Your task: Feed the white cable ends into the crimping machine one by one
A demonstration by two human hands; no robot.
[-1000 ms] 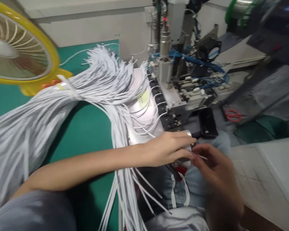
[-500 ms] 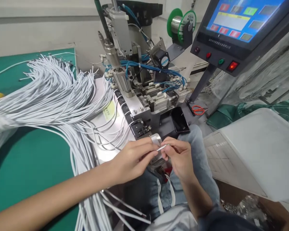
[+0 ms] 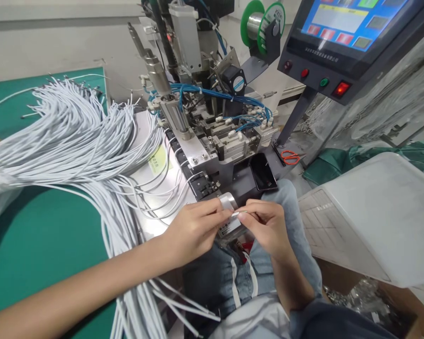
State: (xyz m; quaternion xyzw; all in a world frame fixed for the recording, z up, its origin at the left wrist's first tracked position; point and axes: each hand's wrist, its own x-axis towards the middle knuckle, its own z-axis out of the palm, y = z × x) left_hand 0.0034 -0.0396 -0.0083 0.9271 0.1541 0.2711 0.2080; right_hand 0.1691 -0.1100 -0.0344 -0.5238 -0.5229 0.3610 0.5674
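My left hand (image 3: 194, 230) and my right hand (image 3: 266, 226) meet in front of the machine, each pinching an end of one thin white cable tip (image 3: 237, 213). Just behind my fingers sits a small silver metal block (image 3: 228, 202) at the machine's front edge. A big bundle of white cables (image 3: 67, 136) lies fanned over the green mat (image 3: 38, 240) to the left, with several strands hanging down past my left forearm. The black fixture track (image 3: 201, 186) of the machine holds several cable ends.
The assembly machine (image 3: 205, 117) with blue hoses stands straight ahead. A black phone (image 3: 263, 172) and red scissors (image 3: 289, 157) lie on its base. A control panel with touchscreen (image 3: 339, 37) rises at right. A white plastic bin (image 3: 371, 212) and a cardboard box (image 3: 385, 306) stand at my right.
My view swung right from the yellow fan to the machine and screen. My hands came together on the cable tip and have barely shifted in the last half second.
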